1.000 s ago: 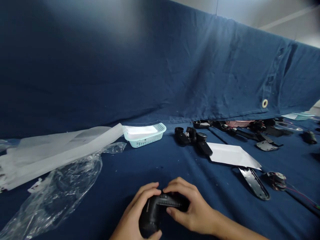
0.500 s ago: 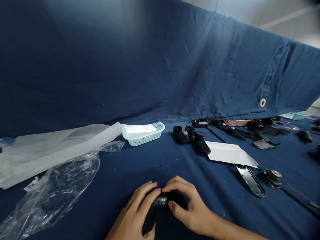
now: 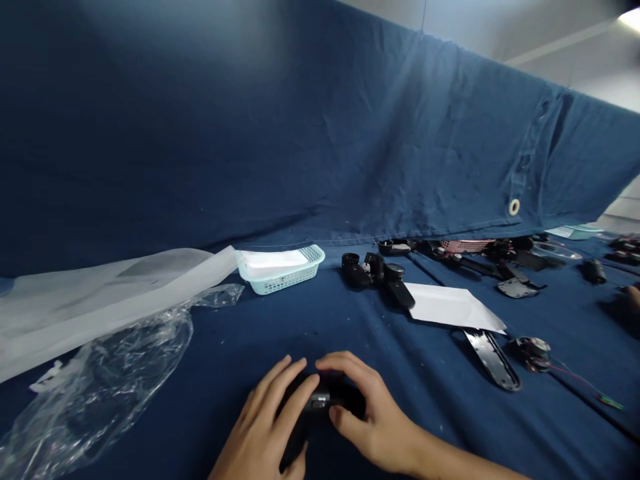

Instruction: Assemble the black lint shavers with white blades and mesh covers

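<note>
A black, curved plastic device (image 3: 321,401) with a small grey marked patch on its face lies low in front of me on the blue cloth; its exact kind is hard to tell. My left hand (image 3: 270,420) wraps round its left part, fingers over the top and thumb underneath. From the other side, my right hand (image 3: 367,413) grips the right end between a bent forefinger and the thumb. Both hands cover much of the device, and its underside is hidden.
A light-blue basket (image 3: 285,283) holding white sheets stands ahead. Clear plastic wrap (image 3: 135,373) and white foam sheeting (image 3: 110,320) lie left. Rightward are black jointed parts (image 3: 370,273), white paper (image 3: 450,307), a shell piece (image 3: 493,360) and a wired motor (image 3: 533,353). A blue curtain (image 3: 300,133) hangs behind.
The view has shifted slightly, so the things on the table appear a little further left. My left fingers are more spread; both hands stay on the black device.
</note>
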The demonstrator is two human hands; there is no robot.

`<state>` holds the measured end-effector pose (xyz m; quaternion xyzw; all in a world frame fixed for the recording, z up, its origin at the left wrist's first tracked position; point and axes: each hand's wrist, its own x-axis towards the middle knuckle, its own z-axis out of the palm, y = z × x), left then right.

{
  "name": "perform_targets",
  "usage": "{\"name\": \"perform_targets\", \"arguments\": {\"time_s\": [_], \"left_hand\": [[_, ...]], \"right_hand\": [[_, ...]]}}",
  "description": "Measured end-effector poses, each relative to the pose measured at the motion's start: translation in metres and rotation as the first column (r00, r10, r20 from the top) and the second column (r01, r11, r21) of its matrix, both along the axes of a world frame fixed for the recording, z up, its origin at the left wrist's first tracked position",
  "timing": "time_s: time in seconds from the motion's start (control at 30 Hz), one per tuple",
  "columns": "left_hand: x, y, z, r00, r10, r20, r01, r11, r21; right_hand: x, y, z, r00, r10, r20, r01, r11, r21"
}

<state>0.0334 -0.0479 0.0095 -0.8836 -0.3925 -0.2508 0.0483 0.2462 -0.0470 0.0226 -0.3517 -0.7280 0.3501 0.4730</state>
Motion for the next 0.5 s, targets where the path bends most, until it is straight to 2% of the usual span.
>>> {"name": "perform_targets", "arguments": {"time_s": [0.1, 0.27, 0.5], "left_hand": [[0.0004, -0.0002, -0.0009, 0.999, 0.040, -0.013, -0.040, 0.999, -0.014], [0.0012, -0.0026, -0.0012, 0.998, 0.069, -0.001, -0.068, 0.989, -0.129], [0.0033, -0.0036, -0.0013, 0.997, 0.071, 0.019, -0.067, 0.986, -0.155]], "right_hand": [[0.0007, 0.0004, -0.0006, 0.999, -0.036, 0.030, 0.035, 0.999, 0.005], [0.0004, 0.0031, 0.0002, 0.998, -0.049, 0.039, 0.050, 0.998, -0.027], [-0.0049, 0.0030, -0.0012, 0.995, -0.100, -0.011, 0.099, 0.993, -0.058]]}}
